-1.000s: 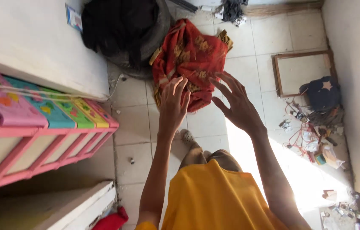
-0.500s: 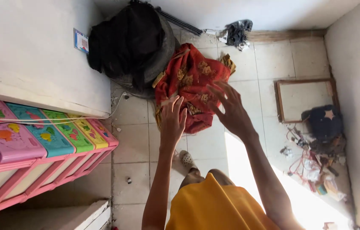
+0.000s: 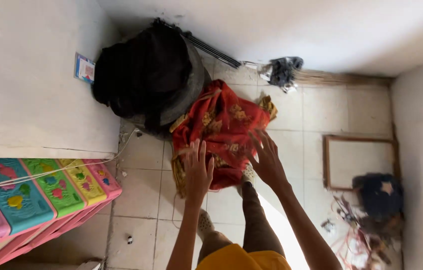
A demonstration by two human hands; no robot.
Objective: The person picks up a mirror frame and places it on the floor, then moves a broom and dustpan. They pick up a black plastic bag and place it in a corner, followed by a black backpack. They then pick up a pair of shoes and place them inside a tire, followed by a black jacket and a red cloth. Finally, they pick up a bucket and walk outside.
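Head view, the only one: the camera looks straight down a tiled floor [image 3: 144, 192] in a narrow room corner. A red cloth [image 3: 221, 130] with gold patterning lies crumpled on the floor near the middle of the picture, its 10 o'clock edge lapping against a dark round tub [image 3: 191, 95] heaped with black fabric [image 3: 141, 75].

Both hands reach out over the cloth. The left hand [image 3: 198, 172] sits at the cloth's 7 o'clock edge, palm down, fingers straight and a little spread — its grip is wide, holding nothing, and whether it touches the fabric I cannot tell. The right hand [image 3: 267, 162] is at the cloth's 4 o'clock side, fingers splayed, grip likewise wide and empty; it appears to hover just above the cloth. The flat, spread fingers on either side look, to my judgement, like hands set to gather or smooth a loose heap rather than pinch one corner.

At 8 o'clock a pink plastic drawer unit [image 3: 41, 195] with coloured fronts juts in below a white slab. At 3 o'clock a wooden frame [image 3: 359, 162] lies flat, with a dark bag [image 3: 379, 195] and tangled clutter beyond it. At 1 o'clock a small dark rag [image 3: 284, 70] sits by the wall — well apart from the hands.
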